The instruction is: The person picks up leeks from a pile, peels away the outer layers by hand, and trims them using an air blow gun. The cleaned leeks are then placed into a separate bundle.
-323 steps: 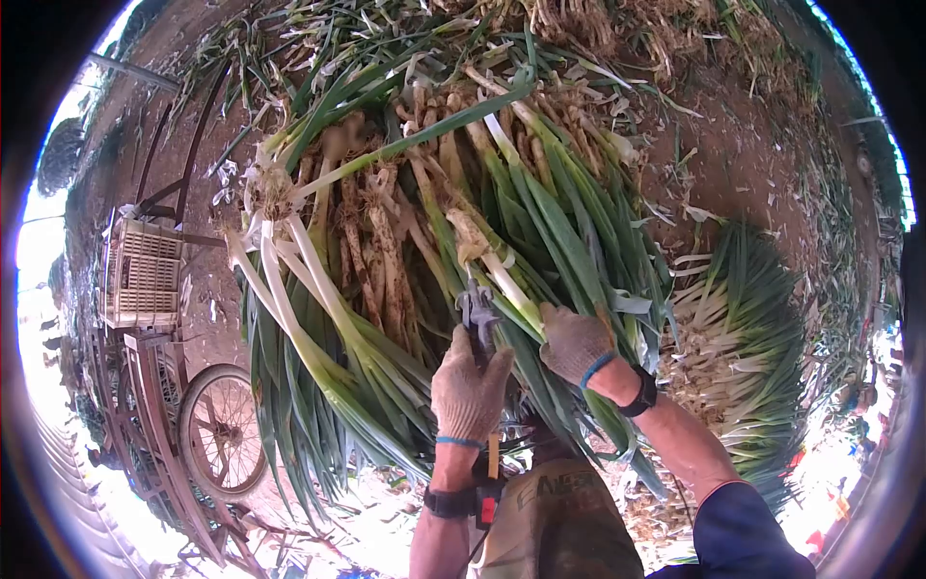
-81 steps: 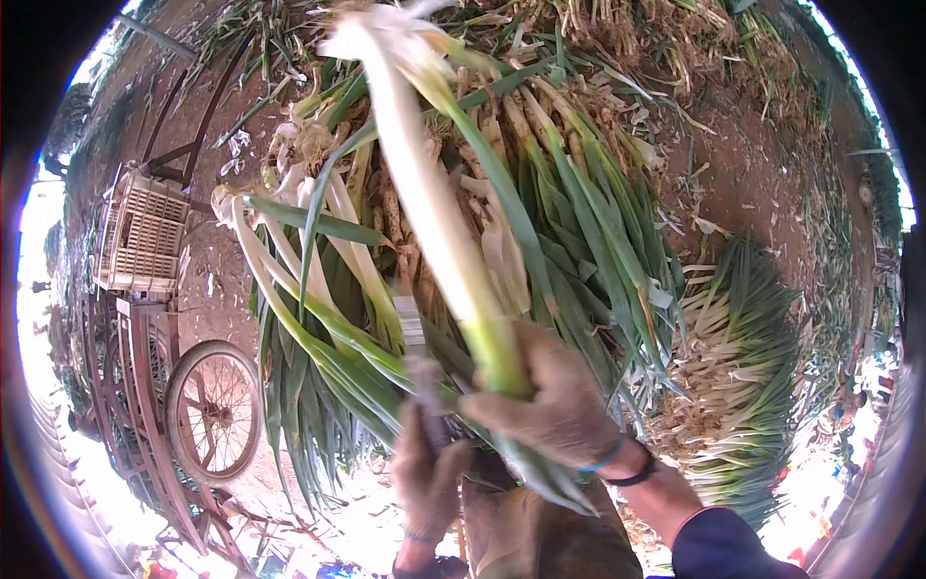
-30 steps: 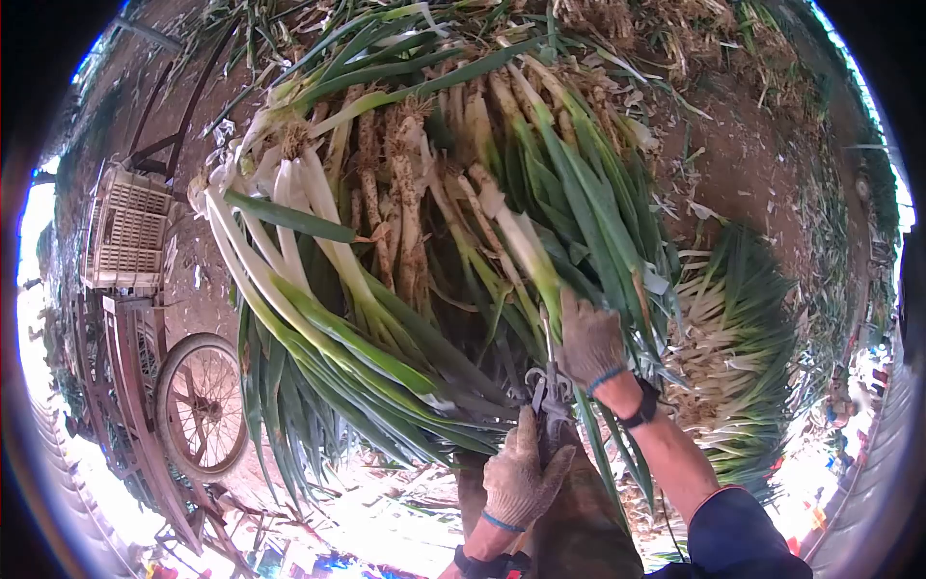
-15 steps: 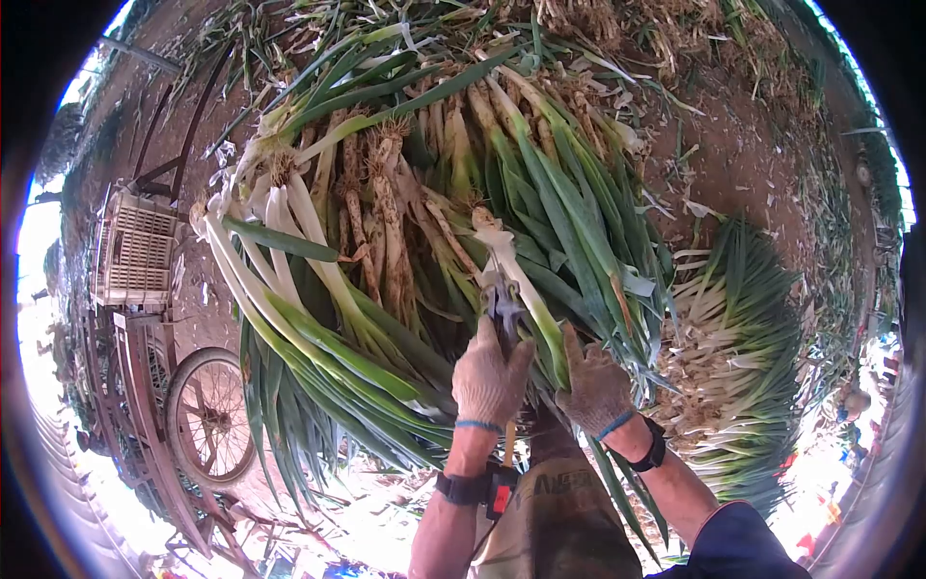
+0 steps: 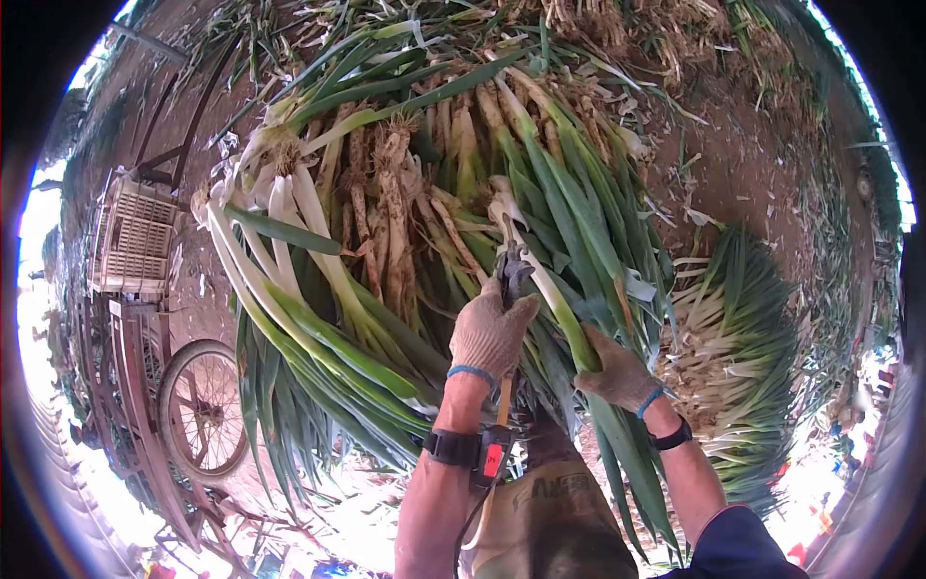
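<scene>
My left hand (image 5: 490, 333), in a knitted work glove, is closed round a grey metal blow gun (image 5: 514, 270) with a tan hose (image 5: 500, 415) running down from it. The gun's front end is at the white shank of a long green onion (image 5: 558, 301). Wrapped round that onion's green part is my gloved right hand (image 5: 618, 372), with the leaves hanging down below it. The onion's root end points up and away from me. A big heap of unpeeled green onions (image 5: 391, 212), soil and dry skins on many, lies in front of both hands.
To the right, a pile of clean white-stemmed onions (image 5: 728, 357) lies on the ground. A cart with a spoked wheel (image 5: 203, 410) and a plastic crate (image 5: 135, 236) stand at left. Leaf scraps and more onions (image 5: 637, 39) lie at the far side.
My right hand has moved right and slightly down, drawing the onion's green end with it. The blow gun and my left hand have shifted a little up and away.
</scene>
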The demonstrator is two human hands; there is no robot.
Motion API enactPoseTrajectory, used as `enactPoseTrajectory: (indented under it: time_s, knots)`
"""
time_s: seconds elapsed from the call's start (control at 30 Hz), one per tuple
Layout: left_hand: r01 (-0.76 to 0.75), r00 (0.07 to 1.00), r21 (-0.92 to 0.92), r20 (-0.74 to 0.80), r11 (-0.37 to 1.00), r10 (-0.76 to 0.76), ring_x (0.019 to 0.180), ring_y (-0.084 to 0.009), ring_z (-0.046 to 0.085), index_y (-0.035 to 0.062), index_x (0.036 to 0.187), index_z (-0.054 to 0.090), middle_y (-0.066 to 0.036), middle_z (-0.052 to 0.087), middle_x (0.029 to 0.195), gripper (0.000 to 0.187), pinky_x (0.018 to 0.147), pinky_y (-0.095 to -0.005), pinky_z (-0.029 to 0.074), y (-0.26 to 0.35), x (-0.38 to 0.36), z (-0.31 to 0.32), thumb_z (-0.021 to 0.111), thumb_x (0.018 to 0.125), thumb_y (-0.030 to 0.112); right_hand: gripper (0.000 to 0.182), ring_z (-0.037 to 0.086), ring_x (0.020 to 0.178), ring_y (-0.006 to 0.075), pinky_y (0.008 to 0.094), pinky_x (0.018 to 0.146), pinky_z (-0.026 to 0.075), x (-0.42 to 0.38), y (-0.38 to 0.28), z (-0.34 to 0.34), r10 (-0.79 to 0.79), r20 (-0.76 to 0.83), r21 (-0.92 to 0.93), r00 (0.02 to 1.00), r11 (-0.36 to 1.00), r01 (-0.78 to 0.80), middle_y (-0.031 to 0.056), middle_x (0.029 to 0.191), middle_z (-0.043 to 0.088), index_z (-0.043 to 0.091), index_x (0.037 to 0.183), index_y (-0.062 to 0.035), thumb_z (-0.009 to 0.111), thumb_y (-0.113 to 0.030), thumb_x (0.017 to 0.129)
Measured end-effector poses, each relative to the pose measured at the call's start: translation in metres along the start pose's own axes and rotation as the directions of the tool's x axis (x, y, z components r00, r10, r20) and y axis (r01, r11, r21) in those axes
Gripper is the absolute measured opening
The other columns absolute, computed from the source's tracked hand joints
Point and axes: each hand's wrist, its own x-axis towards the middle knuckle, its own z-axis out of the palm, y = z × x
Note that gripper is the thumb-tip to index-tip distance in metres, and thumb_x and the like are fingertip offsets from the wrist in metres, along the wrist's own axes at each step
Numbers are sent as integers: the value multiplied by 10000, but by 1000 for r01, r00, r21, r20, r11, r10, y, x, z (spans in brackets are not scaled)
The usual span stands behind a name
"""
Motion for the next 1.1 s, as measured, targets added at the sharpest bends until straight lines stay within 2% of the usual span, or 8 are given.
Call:
enactPoseTrajectory:
  time_s: [0.17,0.3,0.47,0.57,0.7,0.9,0.97,1.1]
  knots:
    - [-159,978,-225,-167,961,123,757,-249,704,18,1359,611,-139,692,856,519,722,-400,552,-34,-43,14,711,967,343,1001,635,1306,288,378,1185,435,-5,-23,-22,67,49,412,997,908,-81,231,1452,637,395,1598,91,828,-311,790]
    - [-287,935,-172,165,942,314,1024,-516,699,65,1478,506,-299,692,1228,647,875,-548,569,-67,-103,7,723,951,371,1043,645,1275,232,408,1175,450,-23,-107,-72,-20,-11,537,1000,843,23,186,1384,659,398,1608,79,855,-307,754]
    - [-212,976,-151,25,966,218,1081,-383,738,-18,1584,427,-275,688,1297,793,898,-451,594,-83,-160,-46,763,930,279,1108,637,983,135,287,867,535,-44,-215,-67,-137,-184,783,973,579,229,66,1151,668,415,1623,12,891,-184,642]
    - [-245,921,-508,-389,826,34,1129,-245,701,-33,1594,442,-196,679,1345,800,903,-353,592,-110,-177,-75,768,901,196,957,645,1052,210,345,933,530,-26,-254,-36,-465,-217,299,858,805,512,117,1230,638,410,1618,12,808,-163,765]
    - [-247,680,-496,-701,833,-216,878,-131,618,-18,1546,515,-101,661,1208,678,751,-280,527,-110,-210,-113,667,918,185,830,688,1096,345,457,978,570,31,-295,91,-484,-302,96,822,842,531,247,1244,648,404,1574,65,759,-216,878]
    - [-221,672,-472,-708,854,-218,879,-137,610,-2,1561,510,-104,645,1195,675,738,-248,507,-115,-200,-115,630,924,185,588,678,1044,360,462,930,570,89,-265,201,-523,-502,69,689,770,634,206,1141,671,586,1366,15,813,-184,861]
    - [-227,732,-507,-652,832,-197,942,-140,593,7,1615,449,-104,618,1210,771,795,-252,515,-100,-191,-105,636,875,116,506,683,1083,357,475,938,555,85,-205,171,-492,-560,-28,667,816,578,201,1176,690,629,1314,0,786,-124,850]
    - [-249,892,-482,-452,840,5,978,-151,606,7,1660,374,-98,640,1217,902,813,-300,544,-129,-190,-65,745,840,72,494,687,1105,382,473,918,548,89,-40,175,-109,-506,-413,856,901,-130,176,1189,701,640,1296,-53,785,-151,834]
